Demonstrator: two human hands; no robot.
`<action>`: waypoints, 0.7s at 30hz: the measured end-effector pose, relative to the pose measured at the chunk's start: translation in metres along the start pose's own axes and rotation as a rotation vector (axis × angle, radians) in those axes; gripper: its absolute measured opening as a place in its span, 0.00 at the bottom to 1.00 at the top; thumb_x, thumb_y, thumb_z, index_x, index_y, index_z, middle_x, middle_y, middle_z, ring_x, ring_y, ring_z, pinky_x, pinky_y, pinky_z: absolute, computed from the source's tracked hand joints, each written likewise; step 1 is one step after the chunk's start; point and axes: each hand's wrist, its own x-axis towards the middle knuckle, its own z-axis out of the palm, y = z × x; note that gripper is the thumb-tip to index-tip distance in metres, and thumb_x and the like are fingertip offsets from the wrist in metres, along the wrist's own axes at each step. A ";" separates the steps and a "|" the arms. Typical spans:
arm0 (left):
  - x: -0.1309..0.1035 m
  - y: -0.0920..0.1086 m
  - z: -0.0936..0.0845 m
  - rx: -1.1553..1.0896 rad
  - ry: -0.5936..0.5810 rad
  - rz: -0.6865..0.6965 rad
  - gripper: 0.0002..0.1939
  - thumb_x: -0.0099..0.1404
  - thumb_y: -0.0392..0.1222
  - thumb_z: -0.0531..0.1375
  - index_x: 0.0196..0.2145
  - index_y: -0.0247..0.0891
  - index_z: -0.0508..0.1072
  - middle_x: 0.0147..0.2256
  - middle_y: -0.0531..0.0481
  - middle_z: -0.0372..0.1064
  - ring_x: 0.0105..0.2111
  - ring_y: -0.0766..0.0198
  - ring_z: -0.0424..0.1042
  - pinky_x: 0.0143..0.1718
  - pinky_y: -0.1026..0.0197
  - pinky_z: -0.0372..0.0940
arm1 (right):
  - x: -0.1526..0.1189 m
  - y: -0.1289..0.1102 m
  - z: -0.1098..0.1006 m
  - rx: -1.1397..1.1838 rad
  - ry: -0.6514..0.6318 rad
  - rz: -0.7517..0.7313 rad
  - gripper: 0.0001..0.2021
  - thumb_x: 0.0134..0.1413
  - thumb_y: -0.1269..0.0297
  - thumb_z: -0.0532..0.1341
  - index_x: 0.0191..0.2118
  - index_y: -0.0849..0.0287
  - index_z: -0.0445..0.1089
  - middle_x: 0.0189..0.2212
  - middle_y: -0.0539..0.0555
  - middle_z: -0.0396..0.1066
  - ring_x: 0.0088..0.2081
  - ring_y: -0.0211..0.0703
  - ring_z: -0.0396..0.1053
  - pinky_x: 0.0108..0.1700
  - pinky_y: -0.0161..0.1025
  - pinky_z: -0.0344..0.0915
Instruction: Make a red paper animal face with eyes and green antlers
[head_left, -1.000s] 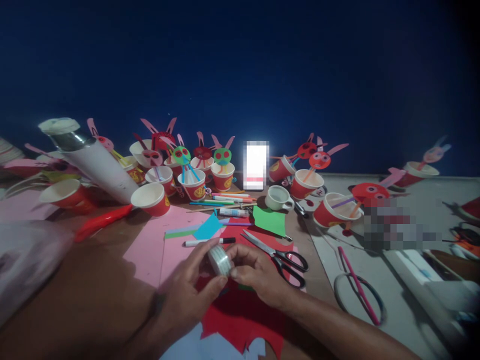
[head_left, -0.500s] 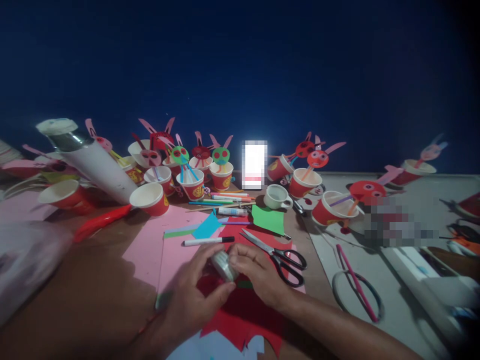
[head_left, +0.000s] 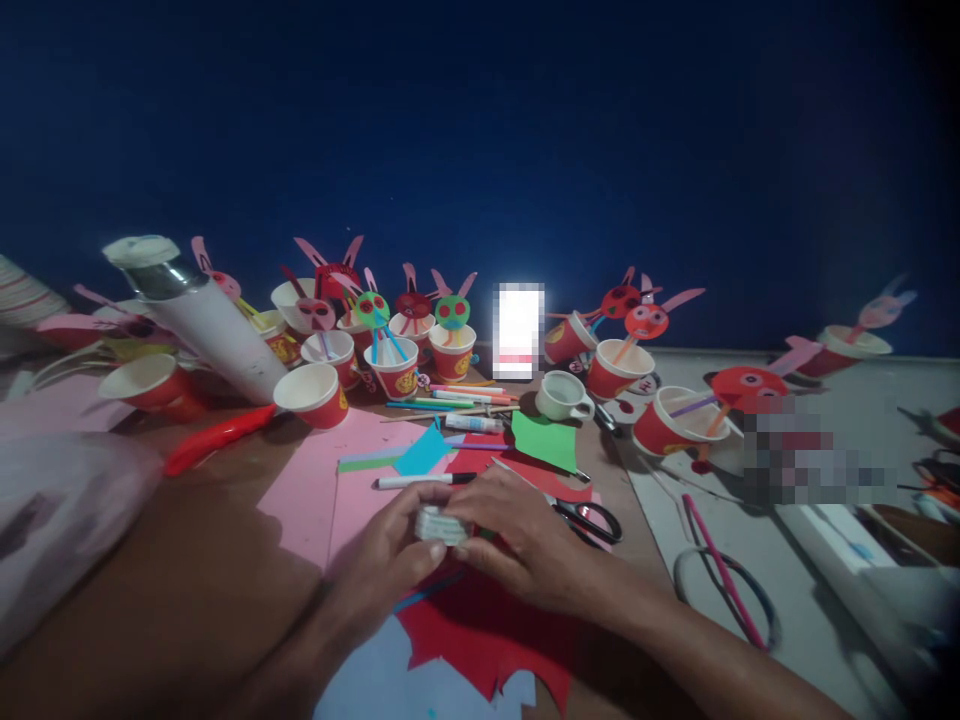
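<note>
Between my two hands is a small, pale, shiny roll that looks like clear tape [head_left: 441, 526]. My left hand [head_left: 391, 545] grips its left side, thumb at the front and fingers behind. My right hand [head_left: 517, 530] is closed over its right end, hiding part of it. Under the hands lies a red paper sheet [head_left: 491, 635] with a jagged cut edge. Just beyond them rest a black-capped marker [head_left: 420, 482] and black-handled scissors [head_left: 592, 520], partly covered by my right hand.
Red paper cups [head_left: 310, 395] with paper rabbit heads line the back. A white mug [head_left: 562, 396], green paper [head_left: 545, 445], blue paper [head_left: 421, 452] and pens stand or lie ahead. A leaning white flask [head_left: 217, 330] is at left, a plastic bag [head_left: 67, 530] nearer.
The tape roll has been turned in my hands, and my right hand now wraps further over it. The view has shifted slightly, so the scene sits a little further right.
</note>
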 end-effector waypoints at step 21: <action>0.004 -0.010 -0.009 -0.077 -0.203 -0.139 0.19 0.52 0.44 0.62 0.41 0.34 0.67 0.35 0.44 0.70 0.34 0.59 0.68 0.36 0.59 0.61 | 0.001 0.000 -0.020 -0.198 -0.312 -0.055 0.09 0.61 0.64 0.53 0.42 0.60 0.68 0.41 0.54 0.70 0.41 0.42 0.61 0.45 0.38 0.58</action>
